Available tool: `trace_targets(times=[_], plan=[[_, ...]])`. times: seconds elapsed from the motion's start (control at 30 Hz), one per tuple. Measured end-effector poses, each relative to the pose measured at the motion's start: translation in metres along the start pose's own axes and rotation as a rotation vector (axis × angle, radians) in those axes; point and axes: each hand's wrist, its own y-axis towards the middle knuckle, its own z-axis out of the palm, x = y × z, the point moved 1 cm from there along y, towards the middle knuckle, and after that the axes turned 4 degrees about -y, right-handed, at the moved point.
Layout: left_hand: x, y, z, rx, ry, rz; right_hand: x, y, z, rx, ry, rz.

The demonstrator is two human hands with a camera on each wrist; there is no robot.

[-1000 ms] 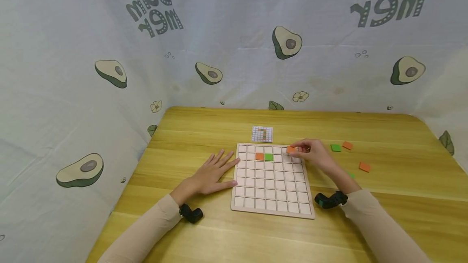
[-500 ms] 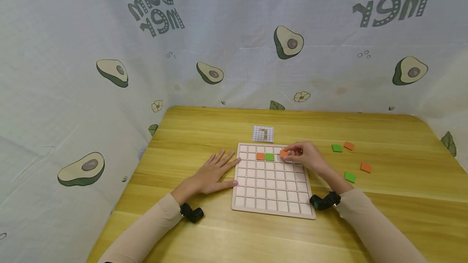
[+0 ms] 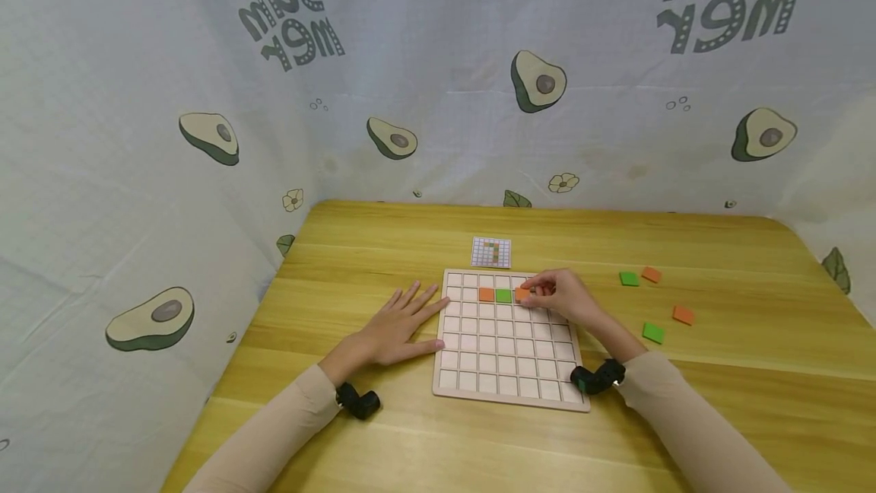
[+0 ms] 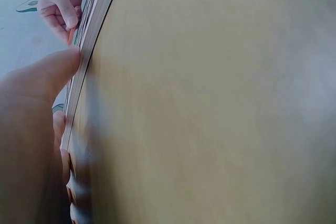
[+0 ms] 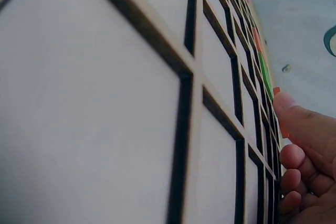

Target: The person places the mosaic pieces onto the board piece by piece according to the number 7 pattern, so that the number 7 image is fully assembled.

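A pale wooden grid board [image 3: 506,345] with square recesses lies on the table. My right hand [image 3: 566,297] pinches an orange square tile [image 3: 522,294] over the second row from the top, just right of a green tile [image 3: 503,295]. Left of that green tile sits another orange tile [image 3: 487,294], both lying in recesses. In the right wrist view, the thumb [image 5: 307,127] presses the held tile close to the board's surface. My left hand [image 3: 397,332] lies with fingers spread on the table, its thumb and a fingertip touching the board's left edge.
A small printed card [image 3: 490,252] with a coloured grid pattern lies beyond the board. To the right are loose tiles: green ones [image 3: 629,278] and orange ones [image 3: 683,315]. A patterned curtain [image 3: 438,97] stands behind the wooden table [image 3: 383,234].
My right hand has carried the orange tile left and slightly down, from the board's top right to beside the green tile. The left hand stays in place.
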Motion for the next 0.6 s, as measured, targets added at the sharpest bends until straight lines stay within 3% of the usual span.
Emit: trace_targets(times=[0.6], plan=[[-0.0015, -0.001, 0.0003, -0.005, -0.007, -0.001, 0.0041, -0.0001, 0.0036, 0.006, 0.003, 0.026]])
